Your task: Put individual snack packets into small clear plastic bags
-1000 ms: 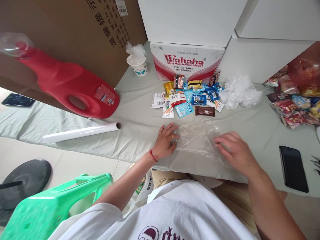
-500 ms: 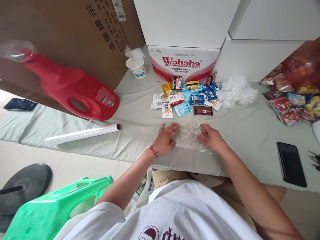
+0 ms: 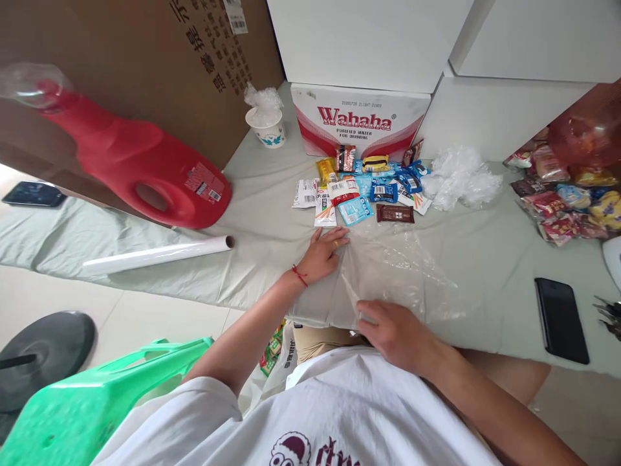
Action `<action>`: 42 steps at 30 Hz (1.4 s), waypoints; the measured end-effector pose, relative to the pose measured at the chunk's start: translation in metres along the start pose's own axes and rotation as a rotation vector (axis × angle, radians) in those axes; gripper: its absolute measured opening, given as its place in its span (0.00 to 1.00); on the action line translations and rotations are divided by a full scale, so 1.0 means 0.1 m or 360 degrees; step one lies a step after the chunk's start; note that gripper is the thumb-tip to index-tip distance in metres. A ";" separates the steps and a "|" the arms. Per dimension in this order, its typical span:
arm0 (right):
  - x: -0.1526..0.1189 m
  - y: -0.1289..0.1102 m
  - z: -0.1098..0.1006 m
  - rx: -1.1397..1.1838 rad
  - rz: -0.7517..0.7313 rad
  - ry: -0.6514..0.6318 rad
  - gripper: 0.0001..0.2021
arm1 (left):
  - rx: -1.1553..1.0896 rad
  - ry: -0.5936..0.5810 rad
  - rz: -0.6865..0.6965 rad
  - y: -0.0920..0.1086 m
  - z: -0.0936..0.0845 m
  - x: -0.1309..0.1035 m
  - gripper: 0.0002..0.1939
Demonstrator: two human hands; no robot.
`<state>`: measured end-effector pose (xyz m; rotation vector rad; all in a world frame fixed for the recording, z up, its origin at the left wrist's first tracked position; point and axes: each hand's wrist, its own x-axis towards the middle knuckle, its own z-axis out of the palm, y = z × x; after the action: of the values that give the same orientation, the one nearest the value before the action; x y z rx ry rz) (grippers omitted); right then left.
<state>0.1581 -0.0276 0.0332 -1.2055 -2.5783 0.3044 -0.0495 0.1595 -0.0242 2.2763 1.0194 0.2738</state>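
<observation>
A clear sheet of plastic film (image 3: pixel 402 265) lies spread on the cloth-covered table in front of me. My left hand (image 3: pixel 322 254), with a red string at the wrist, rests with fingers apart at the film's far left corner. Near the table's front edge, my right hand (image 3: pixel 395 330) pinches the film's near edge between thumb and fingers. Just beyond the film are several small snack packets, among them a brown bar (image 3: pixel 395 213) and a light blue packet (image 3: pixel 356 210). Crumpled clear plastic (image 3: pixel 460 178) lies to their right.
A white film roll (image 3: pixel 160 254) and a red jug (image 3: pixel 150 168) are at left, a paper cup (image 3: pixel 266 128) behind. The Wahaha box (image 3: pixel 359 120) stands at the back. At right are a black phone (image 3: pixel 563 320), keys (image 3: pixel 609 314) and bagged snacks (image 3: pixel 567 207).
My right hand has moved toward me, and the bunched film is now spread out wider. My left hand has shifted slightly away from me.
</observation>
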 end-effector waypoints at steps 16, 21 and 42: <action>0.33 -0.26 0.62 -0.0078 0.0002 -0.0081 0.08 | -0.0225 0.0464 -0.0636 0.08 0.01 0.17 0.28; 0.20 -0.25 0.67 -0.0041 -0.0009 0.0217 0.08 | -0.0295 0.0595 -0.0724 0.01 -0.02 0.26 0.19; 0.47 -0.14 0.46 -0.0021 0.0343 -0.0133 0.11 | -0.0389 0.0666 -0.0725 0.01 -0.01 0.22 0.13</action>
<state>0.1041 -0.0032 0.0021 -1.5095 -2.5249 0.3908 -0.0343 0.1754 -0.0237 1.7429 1.5846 0.6552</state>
